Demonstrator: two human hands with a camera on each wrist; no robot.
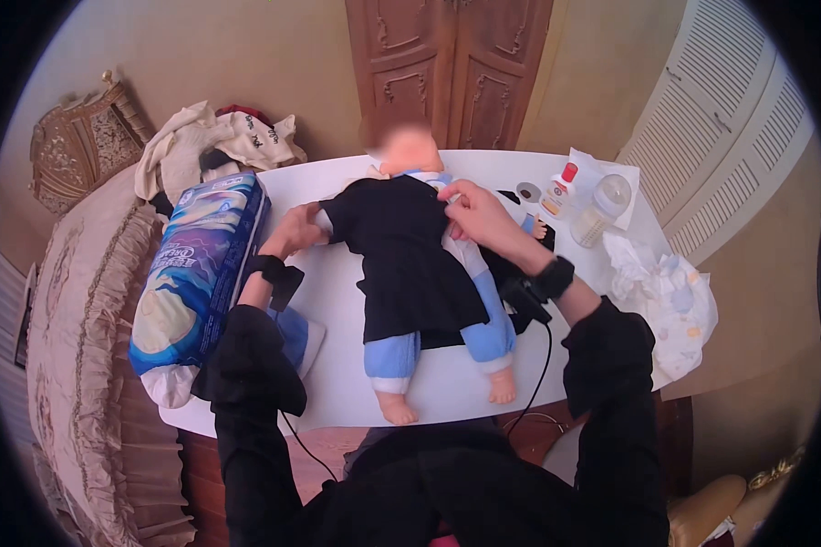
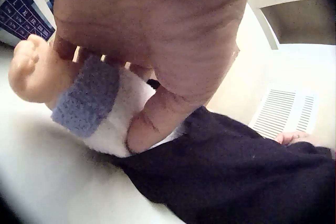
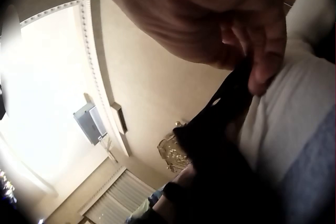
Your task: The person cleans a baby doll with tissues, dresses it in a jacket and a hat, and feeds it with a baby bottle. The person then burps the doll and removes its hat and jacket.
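On the white table (image 1: 337, 392) the doll (image 1: 490, 310) lies lengthwise, head away from the person, feet toward them. The black garment (image 1: 406, 251) covers its torso along that same axis, between both hands. The right hand (image 1: 485, 217) is nearer, pinching its edge by the shoulder; the left hand (image 1: 294, 232), just beside it, grips the doll's sleeve (image 2: 107, 109).
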